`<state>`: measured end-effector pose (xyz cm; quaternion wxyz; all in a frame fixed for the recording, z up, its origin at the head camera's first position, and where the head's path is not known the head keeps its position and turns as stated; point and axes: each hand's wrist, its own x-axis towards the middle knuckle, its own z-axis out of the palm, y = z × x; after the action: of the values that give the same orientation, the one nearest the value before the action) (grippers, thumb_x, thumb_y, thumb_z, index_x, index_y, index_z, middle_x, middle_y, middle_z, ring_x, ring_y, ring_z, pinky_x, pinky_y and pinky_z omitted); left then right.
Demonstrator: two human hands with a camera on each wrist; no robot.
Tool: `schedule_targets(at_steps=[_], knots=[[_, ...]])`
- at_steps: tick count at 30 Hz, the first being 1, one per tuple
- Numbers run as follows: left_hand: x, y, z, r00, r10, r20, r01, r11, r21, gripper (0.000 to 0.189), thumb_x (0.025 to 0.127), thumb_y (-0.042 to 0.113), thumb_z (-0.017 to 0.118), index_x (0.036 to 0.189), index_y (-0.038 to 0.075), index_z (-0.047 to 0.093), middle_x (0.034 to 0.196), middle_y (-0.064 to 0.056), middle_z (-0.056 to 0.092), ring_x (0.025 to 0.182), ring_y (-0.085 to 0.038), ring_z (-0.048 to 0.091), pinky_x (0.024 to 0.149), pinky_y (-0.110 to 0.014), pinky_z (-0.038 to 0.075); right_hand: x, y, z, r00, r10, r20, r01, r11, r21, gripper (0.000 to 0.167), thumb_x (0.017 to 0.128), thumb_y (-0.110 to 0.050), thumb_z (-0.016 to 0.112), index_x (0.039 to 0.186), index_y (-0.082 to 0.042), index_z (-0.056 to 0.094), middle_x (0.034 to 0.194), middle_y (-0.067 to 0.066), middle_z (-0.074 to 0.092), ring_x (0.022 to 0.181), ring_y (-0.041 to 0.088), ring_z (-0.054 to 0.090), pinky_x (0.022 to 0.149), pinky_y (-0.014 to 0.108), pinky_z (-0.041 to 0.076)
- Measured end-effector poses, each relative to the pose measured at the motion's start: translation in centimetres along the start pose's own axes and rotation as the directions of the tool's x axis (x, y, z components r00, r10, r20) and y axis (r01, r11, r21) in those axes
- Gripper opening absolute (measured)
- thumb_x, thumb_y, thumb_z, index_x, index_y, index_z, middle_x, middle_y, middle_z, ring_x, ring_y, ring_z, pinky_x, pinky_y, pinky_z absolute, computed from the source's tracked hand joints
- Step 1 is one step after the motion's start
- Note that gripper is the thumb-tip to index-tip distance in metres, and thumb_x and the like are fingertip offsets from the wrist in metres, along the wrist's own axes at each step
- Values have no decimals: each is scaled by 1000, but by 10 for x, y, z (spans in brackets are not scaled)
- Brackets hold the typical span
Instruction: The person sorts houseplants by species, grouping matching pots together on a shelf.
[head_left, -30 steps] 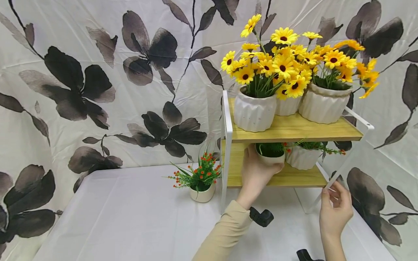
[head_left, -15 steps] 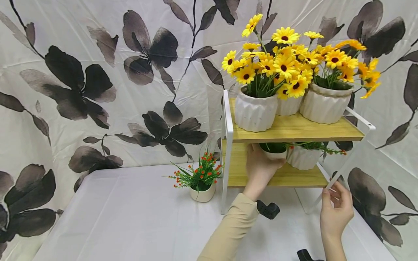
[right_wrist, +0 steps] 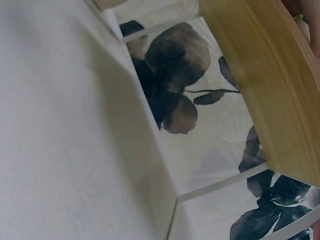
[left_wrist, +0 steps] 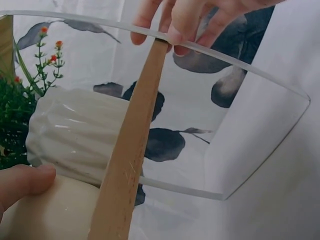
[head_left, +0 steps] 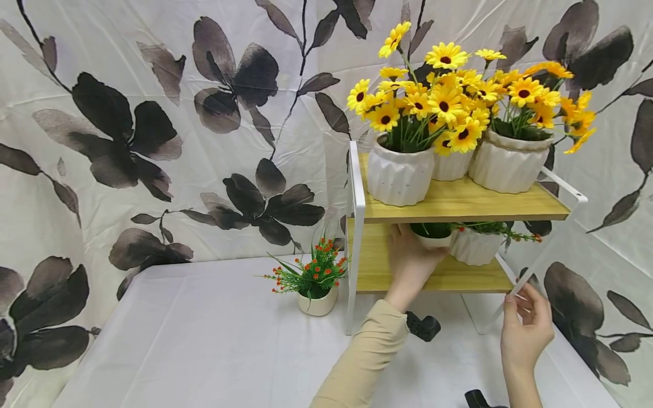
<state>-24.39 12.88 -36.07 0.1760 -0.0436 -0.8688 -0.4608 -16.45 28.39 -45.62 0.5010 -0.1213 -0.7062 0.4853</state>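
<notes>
On the lower shelf my left hand point(head_left: 412, 262) grips a small smooth cream flowerpot point(head_left: 435, 242) with a green plant, its thumb point(left_wrist: 30, 182) lying along the pot's side. Right beside this pot stands a white ribbed flowerpot point(head_left: 476, 247) with greenery and red flowers. The top shelf hides the upper part of both plants. My right hand point(head_left: 528, 331) pinches the white metal side frame point(head_left: 538, 263) of the two-tier wooden shelf point(head_left: 459, 209) near the lower board's front right corner. Fingers of that hand point(left_wrist: 187, 20) also show in the left wrist view.
Several white ribbed pots point(head_left: 400, 173) of yellow flowers stand on the top board, close above my left hand. Left of the shelf, a cream pot point(head_left: 317, 303) with red flowers sits on the white-covered table point(head_left: 204, 340). A floral cloth point(head_left: 168, 113) hangs behind.
My left hand has slid the cream flowerpot a little to the right along the lower shelf, closer to the ribbed pot. The right hand stays on the frame.
</notes>
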Motion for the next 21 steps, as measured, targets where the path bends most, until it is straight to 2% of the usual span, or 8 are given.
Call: schedule_targets(at_steps=[13, 21], knots=[[-7, -3, -6, 999, 27, 40, -25, 999, -44, 103, 68, 37, 86, 146, 7, 26, 137, -13, 42, 125, -25, 45, 106, -34, 42, 0, 2, 0, 1000, -13, 15, 13, 1000, 5, 32, 88, 9, 57, 120, 7, 61, 100, -27, 50, 91, -9, 53, 80, 5, 42], [-10, -6, -6, 998, 66, 19, -66, 997, -33, 94, 69, 32, 84, 141, 4, 30, 134, -12, 45, 122, -24, 46, 106, -33, 42, 0, 1, -1, 1000, -18, 7, 18, 1000, 4, 33, 87, 9, 58, 120, 5, 61, 100, -28, 50, 89, -10, 53, 79, 4, 42]])
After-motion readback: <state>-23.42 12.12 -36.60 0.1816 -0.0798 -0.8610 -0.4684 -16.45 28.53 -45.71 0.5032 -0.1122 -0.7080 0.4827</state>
